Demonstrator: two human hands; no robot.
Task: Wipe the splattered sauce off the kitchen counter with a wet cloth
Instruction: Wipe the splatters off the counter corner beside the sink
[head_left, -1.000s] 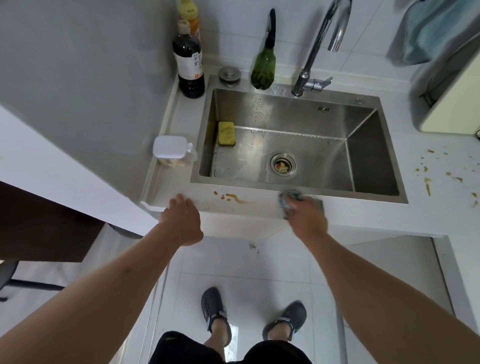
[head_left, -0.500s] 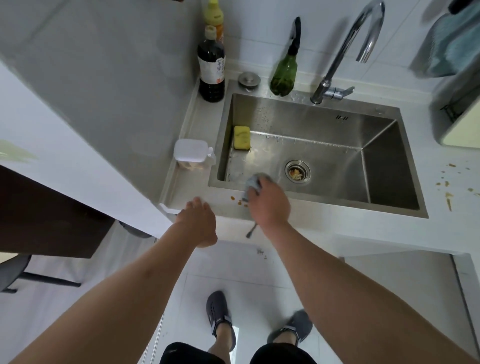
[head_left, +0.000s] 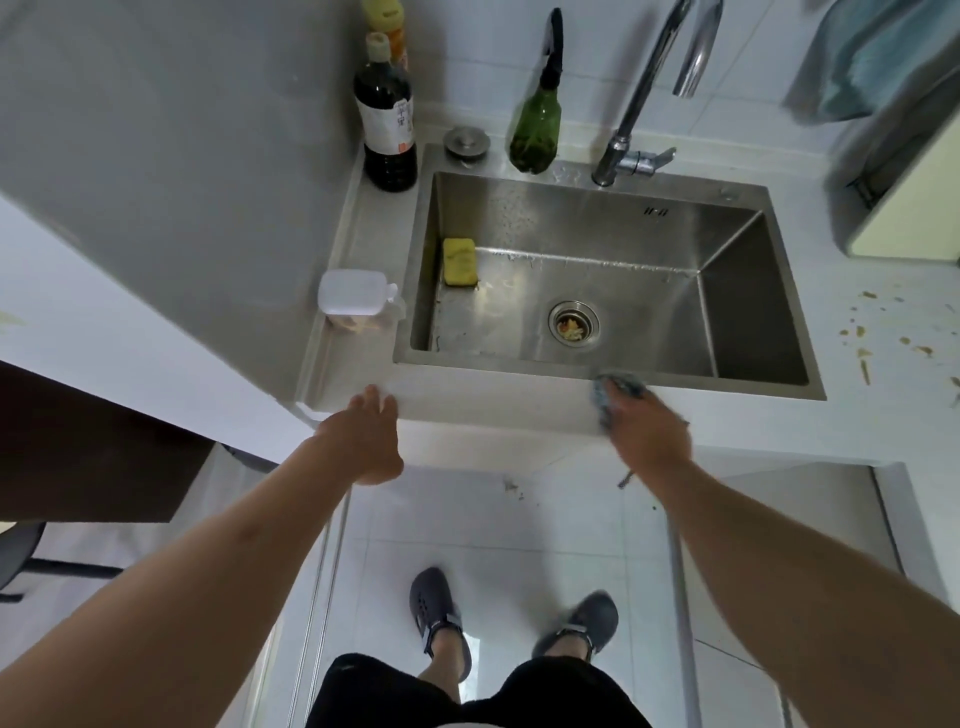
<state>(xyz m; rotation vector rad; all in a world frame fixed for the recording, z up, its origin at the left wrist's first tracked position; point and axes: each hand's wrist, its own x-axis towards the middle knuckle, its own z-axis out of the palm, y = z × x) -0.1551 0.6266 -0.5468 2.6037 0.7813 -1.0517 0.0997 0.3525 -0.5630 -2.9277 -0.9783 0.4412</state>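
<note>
My right hand (head_left: 647, 434) grips a grey-blue cloth (head_left: 610, 387) and presses it on the white counter strip (head_left: 493, 400) in front of the steel sink (head_left: 571, 280). The cloth sits at the sink's front rim, right of the middle. No sauce shows on that front strip. My left hand (head_left: 371, 436) rests on the counter's front edge at the left, fingers relaxed. Brown sauce splatter (head_left: 883, 343) dots the counter right of the sink.
A dark sauce bottle (head_left: 387, 119), a green spray bottle (head_left: 537, 119) and a sink plug (head_left: 466, 140) stand behind the sink by the tap (head_left: 649, 93). A white lidded container (head_left: 356, 296) sits left of it. A yellow sponge (head_left: 458, 262) lies in the basin.
My right hand swept the cloth left over the brown stain on the front strip, then back right. That stain is gone. My left hand stayed on the edge.
</note>
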